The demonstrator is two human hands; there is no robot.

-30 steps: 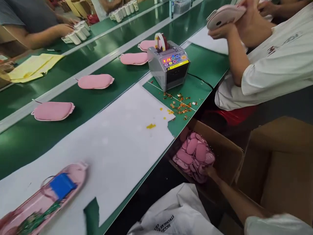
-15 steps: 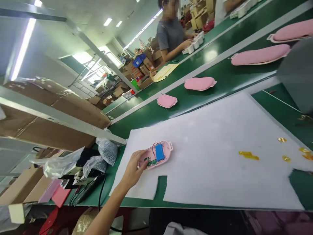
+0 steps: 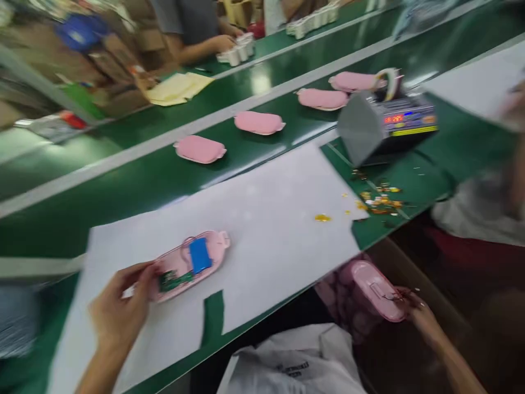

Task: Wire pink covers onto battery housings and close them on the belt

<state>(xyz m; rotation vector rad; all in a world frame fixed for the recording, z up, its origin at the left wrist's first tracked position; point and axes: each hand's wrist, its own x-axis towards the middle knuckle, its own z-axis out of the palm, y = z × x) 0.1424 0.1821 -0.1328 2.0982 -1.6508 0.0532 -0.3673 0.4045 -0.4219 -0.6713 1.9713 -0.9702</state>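
My left hand grips the left end of a pink plastic casing half, thumb and fingers pinching its rim over the white sheet. Inside that casing lie a blue battery pack, a green circuit board and thin wires. Down at the right, below the table edge, my right hand holds another pink casing half by its lower end. A small pale rectangle and some thin wires show on this second piece, though blur hides details.
Several closed pink casings line the green bench behind the white sheet. A grey soldering station with a lit red display stands at right. Yellow tape bits lie near it. Across the bench, a person's hands touch white parts.
The view has swung to the right. My right hand has come into view with a second pink casing half below the table edge. My left hand still holds the first one.
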